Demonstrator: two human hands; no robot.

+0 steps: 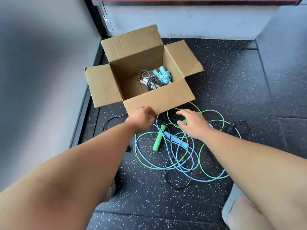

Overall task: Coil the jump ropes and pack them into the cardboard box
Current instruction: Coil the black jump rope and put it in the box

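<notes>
An open cardboard box (pixel 159 100) stands on the floor with a coiled light-blue rope (pixel 163 75) and a coiled dark rope (pixel 152 83) inside. In front of it lies a tangle of loose ropes: a green rope (pixel 144 160) with a green handle (pixel 158 138), a light-blue rope (pixel 191 156) with a blue handle (pixel 176 140), and a thin black rope (pixel 167 163). My left hand (pixel 141 119) pinches the black rope just below the box's front wall. My right hand (pixel 192 122) hovers with spread fingers over the tangle, above a second green handle.
The floor is black speckled rubber matting (pixel 232 80). A grey wall (pixel 41 63) runs along the left, and a pale ledge (pixel 182 22) crosses the back. More black rope with a dark handle (pixel 232 128) lies at the right of the tangle.
</notes>
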